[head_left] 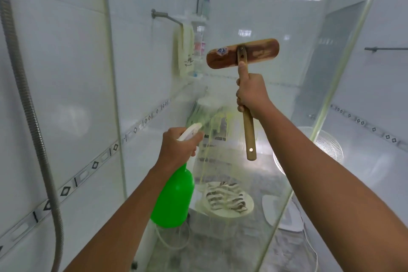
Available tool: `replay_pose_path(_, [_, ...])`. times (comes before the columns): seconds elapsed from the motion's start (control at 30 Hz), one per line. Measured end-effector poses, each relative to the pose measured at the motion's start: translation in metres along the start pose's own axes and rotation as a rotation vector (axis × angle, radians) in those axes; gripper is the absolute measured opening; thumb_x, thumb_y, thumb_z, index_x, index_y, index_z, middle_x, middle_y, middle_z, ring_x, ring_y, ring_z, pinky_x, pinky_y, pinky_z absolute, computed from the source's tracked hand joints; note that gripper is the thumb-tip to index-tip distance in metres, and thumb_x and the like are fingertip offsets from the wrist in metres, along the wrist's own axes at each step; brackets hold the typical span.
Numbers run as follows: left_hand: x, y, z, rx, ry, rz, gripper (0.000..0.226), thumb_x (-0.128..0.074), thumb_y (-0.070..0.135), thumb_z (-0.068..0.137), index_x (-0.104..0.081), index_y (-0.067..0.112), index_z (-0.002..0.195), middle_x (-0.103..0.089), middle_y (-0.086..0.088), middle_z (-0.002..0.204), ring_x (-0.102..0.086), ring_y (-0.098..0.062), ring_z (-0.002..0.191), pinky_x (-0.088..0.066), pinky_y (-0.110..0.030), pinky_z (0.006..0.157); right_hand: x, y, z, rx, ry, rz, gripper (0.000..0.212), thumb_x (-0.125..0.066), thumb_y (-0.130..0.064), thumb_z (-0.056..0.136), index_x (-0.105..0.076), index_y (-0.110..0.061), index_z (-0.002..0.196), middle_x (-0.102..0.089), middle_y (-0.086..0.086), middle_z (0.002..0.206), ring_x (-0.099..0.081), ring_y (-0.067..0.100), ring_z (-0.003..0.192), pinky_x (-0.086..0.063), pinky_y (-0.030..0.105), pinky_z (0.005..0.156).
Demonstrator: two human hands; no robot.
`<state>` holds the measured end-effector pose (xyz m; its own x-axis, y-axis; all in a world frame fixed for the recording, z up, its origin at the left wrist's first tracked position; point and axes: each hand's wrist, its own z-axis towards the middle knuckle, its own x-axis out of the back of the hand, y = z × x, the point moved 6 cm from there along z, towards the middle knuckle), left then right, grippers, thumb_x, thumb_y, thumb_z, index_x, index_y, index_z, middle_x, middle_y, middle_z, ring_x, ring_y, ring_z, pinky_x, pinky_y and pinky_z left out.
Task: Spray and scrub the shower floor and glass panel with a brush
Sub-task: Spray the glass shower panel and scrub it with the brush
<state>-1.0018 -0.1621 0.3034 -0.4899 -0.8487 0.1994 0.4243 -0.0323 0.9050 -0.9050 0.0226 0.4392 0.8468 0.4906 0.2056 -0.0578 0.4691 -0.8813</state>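
Note:
My left hand [176, 150] grips the white trigger head of a green spray bottle [174, 199], its nozzle aimed at the glass panel [220, 28] just ahead. Yellowish liquid streaks [212, 130] run down the glass in front of the nozzle. My right hand [251, 95] is wrapped around the wooden handle of a scrubbing brush [242, 53], thumb stretched up the handle. The brush's wooden head is held high against the glass, its back facing me; the bristles are hidden.
A metal shower hose [28, 104] hangs down the tiled wall at left. Glass edges stand at left [110, 51] and right [344, 55]. Beyond the glass are a towel on a rail [183, 51], a shelf with bottles, a round stool with a cloth [227, 201] and a white fan [326, 146].

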Motion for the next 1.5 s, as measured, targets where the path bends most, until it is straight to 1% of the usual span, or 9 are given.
replay_pose_path(0.27, [0.014,-0.006,-0.001,-0.04,0.072,0.061,0.034,-0.078,0.028,0.092,-0.071,0.007,0.067,-0.071,-0.017,0.062,-0.053,-0.001,0.038,-0.042,-0.009,0.046,-0.01,0.012,-0.005,0.012,0.03,0.02,0.054,-0.036,-0.062,0.098,-0.037,-0.016,0.07,-0.028,0.003,0.054,-0.029,0.018,0.041,-0.033,0.025,0.038])
replay_pose_path(0.4, [0.032,-0.02,0.0,-0.045,0.203,0.086,0.034,-0.079,0.029,0.091,-0.071,0.005,0.069,-0.07,-0.013,0.06,-0.058,-0.003,0.042,-0.044,-0.011,0.047,-0.028,0.046,-0.018,0.042,0.057,-0.1,0.059,-0.035,-0.064,0.097,-0.039,-0.015,0.064,-0.037,0.002,0.052,-0.041,0.021,0.044,-0.042,0.04,0.045])
replay_pose_path(0.6, [0.054,-0.043,-0.003,-0.059,0.278,0.101,0.027,-0.077,0.037,0.092,-0.075,0.011,0.087,-0.076,-0.006,0.077,-0.073,-0.025,0.074,-0.057,-0.034,0.067,-0.091,0.171,-0.099,-0.095,-0.087,-0.215,0.059,-0.034,-0.06,0.099,-0.056,-0.012,0.072,-0.053,0.002,0.062,-0.053,0.016,0.055,-0.044,0.033,0.053])
replay_pose_path(0.73, [0.057,-0.054,-0.008,-0.065,0.255,0.094,0.029,-0.076,0.043,0.091,-0.074,0.014,0.089,-0.077,-0.004,0.08,-0.076,-0.027,0.079,-0.063,-0.049,0.073,-0.107,0.219,-0.132,-0.186,-0.134,-0.249,0.076,-0.027,-0.073,0.092,-0.06,-0.007,0.076,-0.059,0.011,0.066,-0.062,0.027,0.064,-0.053,0.049,0.062])
replay_pose_path(0.87, [0.06,-0.054,-0.007,-0.057,0.266,0.111,0.033,-0.074,0.044,0.091,-0.075,0.012,0.084,-0.075,-0.006,0.078,-0.071,-0.025,0.074,-0.057,-0.041,0.07,-0.097,0.137,-0.086,-0.065,-0.107,-0.225,0.069,-0.033,-0.059,0.1,-0.065,0.002,0.09,-0.054,0.008,0.065,-0.053,0.022,0.059,-0.046,0.038,0.057])
replay_pose_path(1.03, [0.058,-0.047,-0.004,-0.054,0.268,0.108,0.039,-0.069,0.048,0.088,-0.073,0.01,0.078,-0.073,-0.013,0.077,-0.07,-0.032,0.076,-0.055,-0.044,0.072,-0.084,0.017,-0.021,0.107,-0.015,-0.239,0.057,-0.036,-0.049,0.104,-0.039,-0.013,0.059,-0.044,0.0,0.055,-0.043,0.013,0.046,-0.028,0.016,0.032])
replay_pose_path(1.27, [0.061,-0.039,-0.002,-0.08,0.261,0.113,0.032,-0.071,0.043,0.092,-0.075,0.015,0.077,-0.076,0.003,0.075,-0.07,-0.012,0.073,-0.054,-0.031,0.074,-0.121,0.165,-0.102,-0.014,-0.206,-0.402,0.039,-0.03,-0.053,0.104,-0.043,-0.037,0.07,-0.054,0.009,0.066,-0.053,0.022,0.057,-0.051,0.041,0.058])
replay_pose_path(1.4, [0.066,-0.042,-0.004,-0.069,0.252,0.121,0.031,-0.072,0.039,0.095,-0.075,0.015,0.076,-0.075,0.005,0.072,-0.068,-0.004,0.067,-0.051,-0.024,0.072,-0.113,0.243,-0.156,-0.235,-0.224,-0.468,0.062,-0.031,-0.06,0.1,-0.062,-0.01,0.078,-0.063,0.011,0.072,-0.06,0.026,0.067,-0.05,0.041,0.065])
replay_pose_path(1.5, [0.074,-0.045,-0.004,-0.061,0.273,0.12,0.029,-0.072,0.037,0.094,-0.076,0.014,0.077,-0.076,0.003,0.073,-0.07,-0.008,0.069,-0.052,-0.025,0.071,-0.121,0.215,-0.134,-0.197,-0.227,-0.356,0.062,-0.031,-0.06,0.1,-0.058,-0.012,0.072,-0.06,0.007,0.067,-0.058,0.021,0.06,-0.047,0.035,0.057])
